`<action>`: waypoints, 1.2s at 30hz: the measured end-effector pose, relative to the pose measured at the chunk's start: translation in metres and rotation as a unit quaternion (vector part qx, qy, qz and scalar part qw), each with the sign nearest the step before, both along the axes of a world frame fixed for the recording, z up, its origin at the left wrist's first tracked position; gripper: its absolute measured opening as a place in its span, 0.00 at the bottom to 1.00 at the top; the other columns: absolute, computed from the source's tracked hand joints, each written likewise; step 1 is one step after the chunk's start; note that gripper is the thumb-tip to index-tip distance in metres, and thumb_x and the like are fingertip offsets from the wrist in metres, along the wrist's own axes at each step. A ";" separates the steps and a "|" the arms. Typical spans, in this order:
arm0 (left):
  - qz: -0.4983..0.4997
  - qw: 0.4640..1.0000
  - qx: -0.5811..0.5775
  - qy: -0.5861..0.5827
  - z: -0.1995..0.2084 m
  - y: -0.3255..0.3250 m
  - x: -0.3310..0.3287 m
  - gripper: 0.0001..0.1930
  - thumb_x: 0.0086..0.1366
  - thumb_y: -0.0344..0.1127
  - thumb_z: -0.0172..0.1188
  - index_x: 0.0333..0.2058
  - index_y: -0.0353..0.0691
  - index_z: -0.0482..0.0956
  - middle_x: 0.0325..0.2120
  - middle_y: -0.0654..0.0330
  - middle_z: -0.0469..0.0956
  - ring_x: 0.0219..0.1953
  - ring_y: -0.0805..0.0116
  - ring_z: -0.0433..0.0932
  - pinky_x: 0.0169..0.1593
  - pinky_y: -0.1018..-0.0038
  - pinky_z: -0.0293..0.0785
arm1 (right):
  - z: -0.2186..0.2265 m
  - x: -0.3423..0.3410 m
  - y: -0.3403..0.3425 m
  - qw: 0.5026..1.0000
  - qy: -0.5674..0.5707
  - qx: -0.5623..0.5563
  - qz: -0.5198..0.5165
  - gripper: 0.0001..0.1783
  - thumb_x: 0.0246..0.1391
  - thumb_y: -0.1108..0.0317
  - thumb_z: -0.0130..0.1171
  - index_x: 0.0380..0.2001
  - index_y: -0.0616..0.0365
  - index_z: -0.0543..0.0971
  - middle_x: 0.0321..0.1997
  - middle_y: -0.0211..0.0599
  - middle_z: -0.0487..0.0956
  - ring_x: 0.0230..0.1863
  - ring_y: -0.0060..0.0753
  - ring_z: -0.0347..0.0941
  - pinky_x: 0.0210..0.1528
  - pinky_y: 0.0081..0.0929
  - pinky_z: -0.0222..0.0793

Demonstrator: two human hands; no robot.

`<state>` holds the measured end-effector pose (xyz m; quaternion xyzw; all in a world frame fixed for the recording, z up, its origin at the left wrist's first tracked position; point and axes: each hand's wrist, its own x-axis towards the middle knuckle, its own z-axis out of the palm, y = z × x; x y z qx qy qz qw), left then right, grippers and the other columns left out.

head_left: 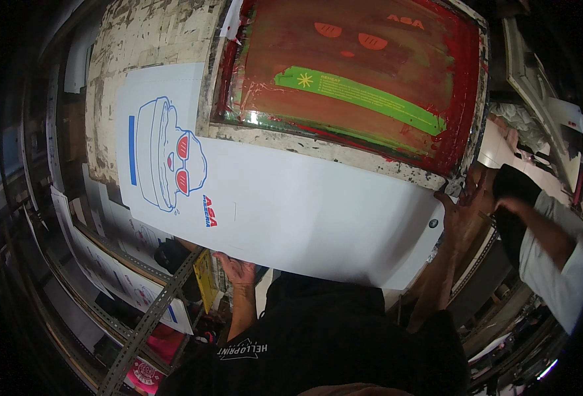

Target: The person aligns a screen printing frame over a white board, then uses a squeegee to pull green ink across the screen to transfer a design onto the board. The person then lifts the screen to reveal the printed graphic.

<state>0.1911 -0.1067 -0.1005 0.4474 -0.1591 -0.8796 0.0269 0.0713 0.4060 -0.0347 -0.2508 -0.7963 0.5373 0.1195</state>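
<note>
A long white printed sheet (305,204) lies beneath the near edge of a screen printing frame (344,153). On its left part is a blue outlined drawing with red sunglasses and red and blue lettering. The frame's mesh (272,112) is smeared with red ink, with a bright green strip across it. My right hand (461,210) grips the frame's near right corner, beside the sheet's right end; some of its fingers are hidden. My left hand (240,270) is at the sheet's near edge, palm up, fingers apart.
A worn, paint-flecked board (117,49) lies under the sheet. Metal racks (140,330) with printed sheets (117,274) stand at the lower left. At the right, another person's arm (545,228) reaches in close to my right hand. Wooden frames (535,86) lean beyond.
</note>
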 end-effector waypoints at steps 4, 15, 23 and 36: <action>0.003 1.000 -0.001 0.004 0.004 0.004 -0.005 0.29 0.62 0.58 0.57 0.54 0.45 0.71 0.52 0.62 0.74 0.53 0.62 0.73 0.53 0.55 0.74 | 0.006 -0.004 -0.005 1.000 0.009 -0.014 -0.004 0.64 0.31 0.88 0.66 0.70 0.51 0.41 0.68 0.57 0.57 0.67 0.47 0.57 0.62 0.42 0.66; 0.004 1.000 -0.006 -0.023 0.000 -0.002 0.001 0.31 0.60 0.60 0.57 0.55 0.46 0.70 0.53 0.63 0.74 0.53 0.60 0.73 0.52 0.54 0.74 | 0.011 -0.008 -0.010 0.999 0.016 -0.029 -0.016 0.63 0.32 0.87 0.65 0.70 0.52 0.42 0.67 0.59 0.57 0.65 0.49 0.59 0.57 0.42 0.72; -0.013 1.000 -0.009 0.005 -0.001 -0.001 0.001 0.29 0.61 0.59 0.58 0.53 0.47 0.72 0.52 0.64 0.75 0.53 0.62 0.73 0.51 0.54 0.75 | 0.004 -0.004 -0.004 1.000 0.012 0.004 -0.013 0.63 0.31 0.84 0.69 0.69 0.51 0.44 0.66 0.59 0.58 0.66 0.49 0.58 0.58 0.43 0.70; 0.002 1.000 -0.014 0.005 -0.006 -0.004 0.004 0.28 0.61 0.58 0.58 0.53 0.47 0.72 0.52 0.64 0.75 0.53 0.62 0.74 0.51 0.56 0.75 | 0.012 -0.007 -0.008 0.999 0.004 -0.036 -0.022 0.63 0.33 0.84 0.68 0.69 0.52 0.43 0.67 0.59 0.57 0.66 0.51 0.59 0.57 0.45 0.72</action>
